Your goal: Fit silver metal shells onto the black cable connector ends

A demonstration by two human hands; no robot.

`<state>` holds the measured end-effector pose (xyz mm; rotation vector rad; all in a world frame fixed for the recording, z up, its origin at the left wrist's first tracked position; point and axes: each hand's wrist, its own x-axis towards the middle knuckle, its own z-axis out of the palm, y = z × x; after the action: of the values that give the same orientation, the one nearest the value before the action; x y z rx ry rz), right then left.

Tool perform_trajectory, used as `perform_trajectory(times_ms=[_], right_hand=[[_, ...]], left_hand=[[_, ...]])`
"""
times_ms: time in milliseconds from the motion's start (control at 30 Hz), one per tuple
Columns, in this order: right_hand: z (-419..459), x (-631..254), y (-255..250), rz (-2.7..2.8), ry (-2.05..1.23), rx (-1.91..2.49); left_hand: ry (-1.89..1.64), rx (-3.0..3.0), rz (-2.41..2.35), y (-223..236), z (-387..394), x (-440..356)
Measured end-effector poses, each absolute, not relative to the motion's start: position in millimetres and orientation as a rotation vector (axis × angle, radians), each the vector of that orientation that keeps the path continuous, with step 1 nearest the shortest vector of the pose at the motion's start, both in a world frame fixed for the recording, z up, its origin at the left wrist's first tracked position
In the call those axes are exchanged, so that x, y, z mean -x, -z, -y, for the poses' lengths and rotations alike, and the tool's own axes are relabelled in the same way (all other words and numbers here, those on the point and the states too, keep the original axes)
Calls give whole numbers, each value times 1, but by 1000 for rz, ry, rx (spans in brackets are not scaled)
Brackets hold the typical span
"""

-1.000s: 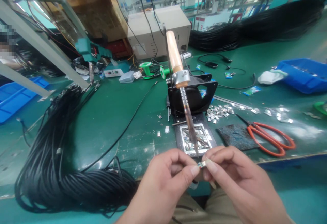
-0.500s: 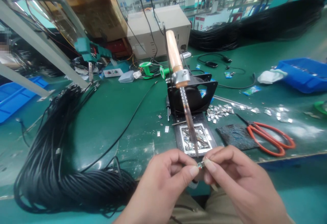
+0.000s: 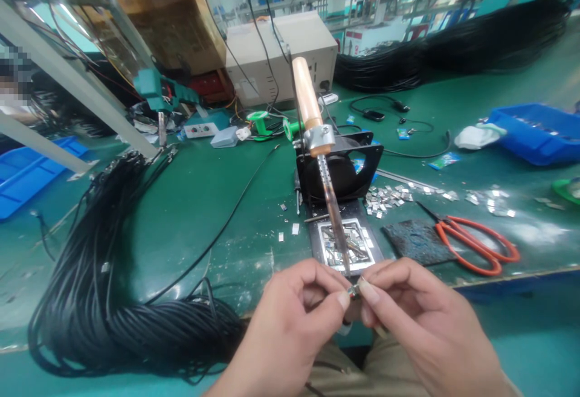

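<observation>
1. Two bare hands are meeting at centre: the left hand (image 3: 294, 318) is pinching one end of a small metal piece (image 3: 353, 290) between thumb and forefinger, while the right hand (image 3: 417, 318) is gripping the other.
2. Fingertips are partly hiding the piece, so its finish is remaining impossible to tell; work on it is appearing unfinished, since neither hand is letting go.
3. Just beyond the fingertips, a wooden-handled soldering iron (image 3: 321, 137) is pointing down over a framed tray (image 3: 322, 245) holding more pieces.
4. Beyond the right hand, orange-handled scissors (image 3: 441, 228) are lying on a dark pad (image 3: 412, 243), untouched.
5. Farther out, loose metal pieces (image 3: 387, 199) are lying scattered, suggesting plenty left to handle.
6. Left of the left hand, a black cable bundle (image 3: 136, 336) is lying coiled; how many are done is not showing.
</observation>
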<state>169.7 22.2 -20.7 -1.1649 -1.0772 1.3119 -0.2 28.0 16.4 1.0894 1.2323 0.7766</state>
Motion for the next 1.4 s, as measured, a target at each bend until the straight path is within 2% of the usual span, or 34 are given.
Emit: perform_trajectory(times_ms=[467, 767, 1400], right_hand=[[-18, -192, 38, 1446, -1072, 1181], [-17, -196, 27, 1623, -820, 1126], [-17, -190, 34, 1810, -715, 1088]], left_hand=[[-822, -985, -1230, -17, -30, -3], [-807, -952, -1220, -13, -30, -1], [-795, -948, -1233, -13, -26, -4]])
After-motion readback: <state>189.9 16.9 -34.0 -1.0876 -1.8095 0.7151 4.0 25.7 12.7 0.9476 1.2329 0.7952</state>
